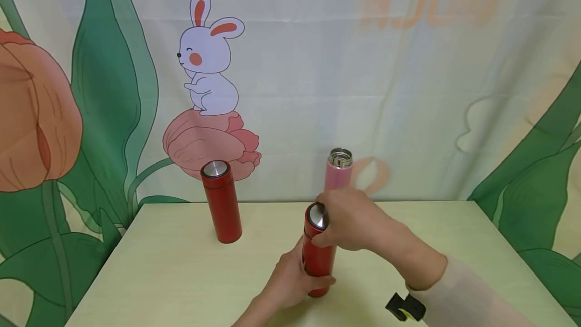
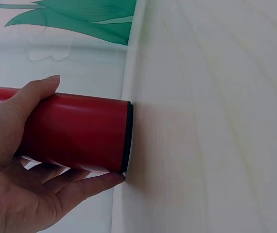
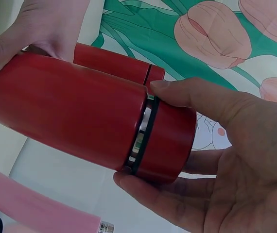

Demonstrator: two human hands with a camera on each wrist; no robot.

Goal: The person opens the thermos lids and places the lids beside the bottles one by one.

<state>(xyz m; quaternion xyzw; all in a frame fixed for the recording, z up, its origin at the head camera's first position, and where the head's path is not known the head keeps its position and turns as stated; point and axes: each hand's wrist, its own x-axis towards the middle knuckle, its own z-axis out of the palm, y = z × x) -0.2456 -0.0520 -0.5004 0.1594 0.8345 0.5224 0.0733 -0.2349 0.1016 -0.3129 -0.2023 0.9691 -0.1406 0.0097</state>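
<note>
A red thermos flask (image 1: 318, 256) with a steel-topped lid (image 1: 319, 216) stands near the front of the table. Around its lower body my left hand (image 1: 290, 280) is curled, thumb on one side and fingers on the other; in the left wrist view the black-rimmed base (image 2: 128, 138) is right at the tabletop. My right hand (image 1: 358, 221) grips the lid from above, thumb and fingers on opposite sides. A narrow shiny metal band (image 3: 141, 133) shows between the lid and the body in the right wrist view.
A second red thermos (image 1: 222, 211), lid on, stands back left on the pale table (image 1: 172, 276). Behind my right hand is a lidless pink thermos (image 1: 338, 175) with an exposed steel mouth. A printed curtain (image 1: 290, 74) hangs behind the table's back edge.
</note>
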